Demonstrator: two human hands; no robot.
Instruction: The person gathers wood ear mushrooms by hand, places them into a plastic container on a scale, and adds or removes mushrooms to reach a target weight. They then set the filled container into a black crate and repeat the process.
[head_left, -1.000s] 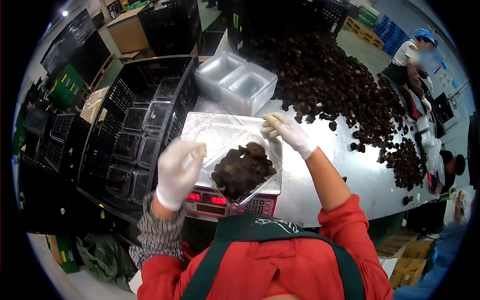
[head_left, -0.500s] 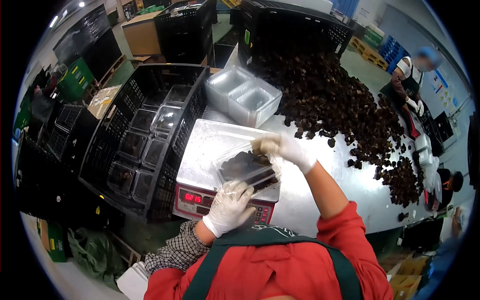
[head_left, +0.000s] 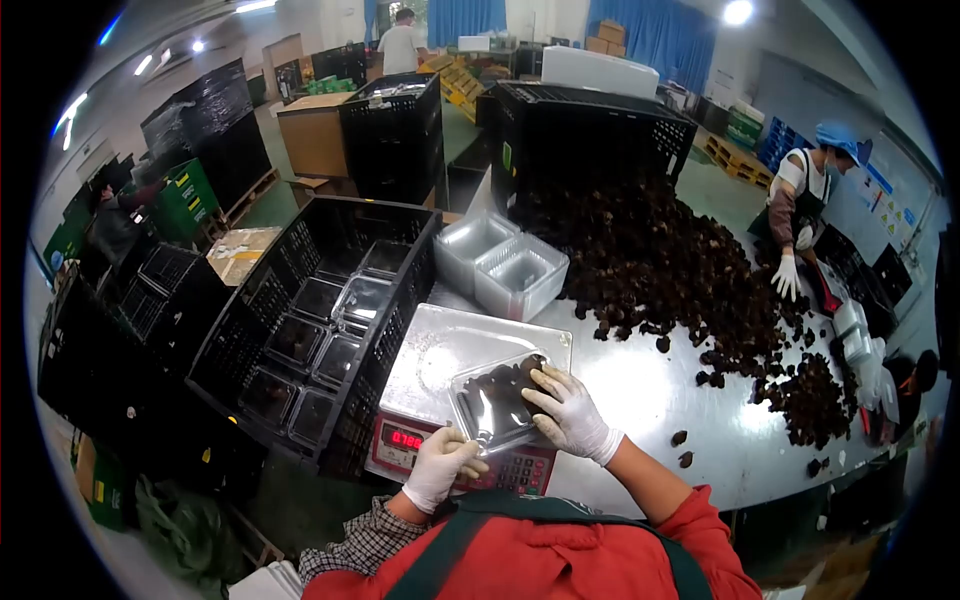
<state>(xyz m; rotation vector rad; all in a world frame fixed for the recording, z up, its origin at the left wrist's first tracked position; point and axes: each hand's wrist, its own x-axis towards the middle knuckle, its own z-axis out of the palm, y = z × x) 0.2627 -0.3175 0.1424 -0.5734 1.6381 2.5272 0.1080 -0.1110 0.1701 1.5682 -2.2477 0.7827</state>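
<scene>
A clear plastic box (head_left: 492, 408) filled with dark brown, lumpy pieces sits tilted toward me on the weighing scale (head_left: 428, 352), its clear lid over the top. My left hand (head_left: 440, 468), in a white glove, pinches the box's near-left corner. My right hand (head_left: 572, 412), gloved too, grips the right edge, with fingers lying over the lid and the thumb low at the side. Red digits glow on the scale's display (head_left: 406, 439), just beyond my left hand.
Left of the scale stands a black crate (head_left: 330, 400) with several lidded boxes. Stacked empty clear trays (head_left: 520, 275) are behind the scale. A large pile of dark pieces (head_left: 660, 260) spreads from a tipped black crate (head_left: 590, 120). At the right, a co-worker (head_left: 800, 200) reaches toward the pile.
My right hand has moved from the far right corner down onto the right side of the lid, which now lies flatter. The displayed number has risen. The view has tilted up; the co-worker's hand has reached out.
</scene>
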